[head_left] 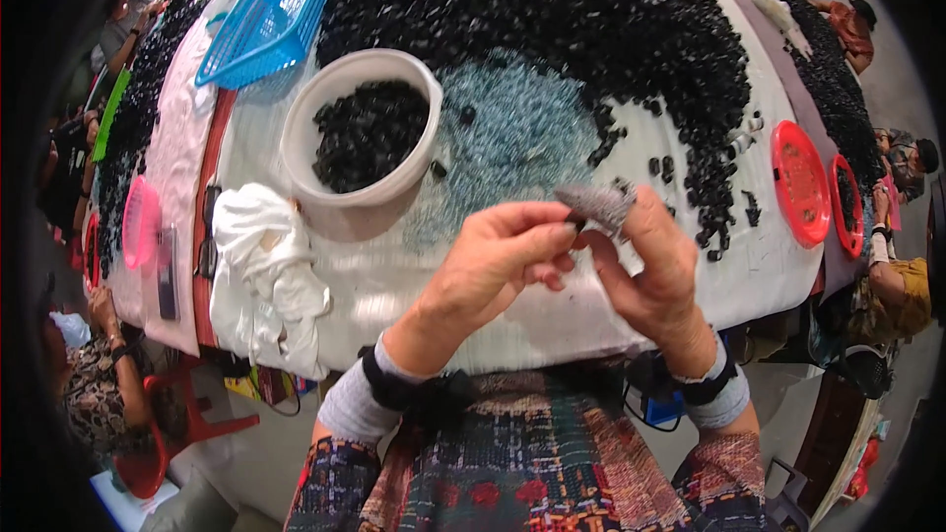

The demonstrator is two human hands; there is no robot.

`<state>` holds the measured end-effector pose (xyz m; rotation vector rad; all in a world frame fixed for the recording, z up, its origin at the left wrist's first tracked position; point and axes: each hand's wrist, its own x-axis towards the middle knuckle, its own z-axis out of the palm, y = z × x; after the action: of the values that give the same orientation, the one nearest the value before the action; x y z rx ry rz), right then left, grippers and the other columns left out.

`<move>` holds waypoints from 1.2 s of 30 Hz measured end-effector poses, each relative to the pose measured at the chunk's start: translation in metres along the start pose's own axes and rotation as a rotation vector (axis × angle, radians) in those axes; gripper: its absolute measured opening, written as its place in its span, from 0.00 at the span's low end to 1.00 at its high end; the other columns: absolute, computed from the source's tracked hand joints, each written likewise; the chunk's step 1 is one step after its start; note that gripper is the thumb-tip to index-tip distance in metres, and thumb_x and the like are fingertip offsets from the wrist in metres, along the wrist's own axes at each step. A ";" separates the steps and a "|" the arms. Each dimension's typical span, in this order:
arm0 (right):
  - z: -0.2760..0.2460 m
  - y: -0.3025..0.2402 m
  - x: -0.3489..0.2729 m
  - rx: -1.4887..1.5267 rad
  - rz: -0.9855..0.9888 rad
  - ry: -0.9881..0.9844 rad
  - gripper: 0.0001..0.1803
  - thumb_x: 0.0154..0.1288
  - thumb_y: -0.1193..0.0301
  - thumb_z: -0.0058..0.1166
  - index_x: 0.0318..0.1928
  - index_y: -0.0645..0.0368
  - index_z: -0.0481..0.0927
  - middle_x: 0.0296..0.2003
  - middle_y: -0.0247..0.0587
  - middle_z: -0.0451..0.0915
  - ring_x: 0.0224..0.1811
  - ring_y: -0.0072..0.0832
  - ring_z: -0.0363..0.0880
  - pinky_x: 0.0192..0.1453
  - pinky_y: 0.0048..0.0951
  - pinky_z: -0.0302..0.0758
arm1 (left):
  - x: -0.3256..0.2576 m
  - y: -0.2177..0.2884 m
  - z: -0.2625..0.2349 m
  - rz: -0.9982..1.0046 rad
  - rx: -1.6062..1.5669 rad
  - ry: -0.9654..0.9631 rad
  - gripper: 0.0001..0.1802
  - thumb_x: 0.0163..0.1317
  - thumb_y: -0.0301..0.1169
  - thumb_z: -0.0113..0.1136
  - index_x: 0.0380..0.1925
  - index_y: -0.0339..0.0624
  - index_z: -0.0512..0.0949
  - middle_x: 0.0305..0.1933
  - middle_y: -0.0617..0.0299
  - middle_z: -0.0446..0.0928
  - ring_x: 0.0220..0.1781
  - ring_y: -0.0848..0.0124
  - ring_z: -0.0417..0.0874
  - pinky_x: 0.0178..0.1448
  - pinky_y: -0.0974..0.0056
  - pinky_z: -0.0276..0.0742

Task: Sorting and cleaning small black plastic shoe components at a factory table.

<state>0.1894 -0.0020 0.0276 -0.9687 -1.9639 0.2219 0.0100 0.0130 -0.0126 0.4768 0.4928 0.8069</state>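
Observation:
Over the near part of the table, my hands meet in front of me. My left hand (500, 258) is closed in a pinch, with a small black piece (574, 221) at its fingertips. My right hand (653, 266) curls in close beside it, thumb near that piece. A grey textured cover (597, 204) sits at the right hand's fingers; what these fingers grip is partly hidden. Just beyond lies a heap of small clear bluish bits (512, 128). A white bowl (427, 143) holding many black pieces (370, 136) stands to the left of the heap.
A large pile of black pieces (532, 0) covers the far table. A blue basket (266, 25) stands far left, a crumpled white cloth (261, 266) near left. Red round trays (800, 182) lie at right. Other people (892, 286) sit around neighbouring tables; a red chair (192, 424) stands lower left.

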 end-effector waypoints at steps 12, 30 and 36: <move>-0.042 0.015 -0.003 -0.093 0.252 0.100 0.17 0.58 0.86 0.52 0.48 0.63 0.78 0.36 0.41 0.81 0.35 0.25 0.80 0.34 0.22 0.74 | 0.003 0.031 0.008 0.007 -0.116 0.059 0.17 0.62 0.28 0.62 0.50 0.38 0.72 0.42 0.53 0.80 0.35 0.73 0.80 0.35 0.67 0.77; -0.050 0.064 -0.061 -0.532 0.212 -0.347 0.14 0.48 0.82 0.52 0.39 0.58 0.76 0.31 0.39 0.75 0.37 0.37 0.73 0.43 0.34 0.70 | 0.011 0.039 0.006 -0.029 -0.184 0.033 0.09 0.66 0.29 0.57 0.44 0.39 0.77 0.39 0.59 0.81 0.30 0.80 0.80 0.28 0.72 0.78; -0.046 0.062 -0.051 -0.679 0.100 -0.408 0.10 0.51 0.77 0.52 0.37 0.54 0.76 0.29 0.34 0.74 0.37 0.33 0.73 0.42 0.31 0.67 | 0.011 0.027 0.006 -0.061 -0.163 0.016 0.10 0.65 0.28 0.58 0.45 0.39 0.77 0.39 0.58 0.81 0.31 0.78 0.80 0.31 0.71 0.79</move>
<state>0.2738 -0.0058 -0.0101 -1.5504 -2.4276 -0.2326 0.0053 0.0364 0.0050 0.3036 0.4508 0.7853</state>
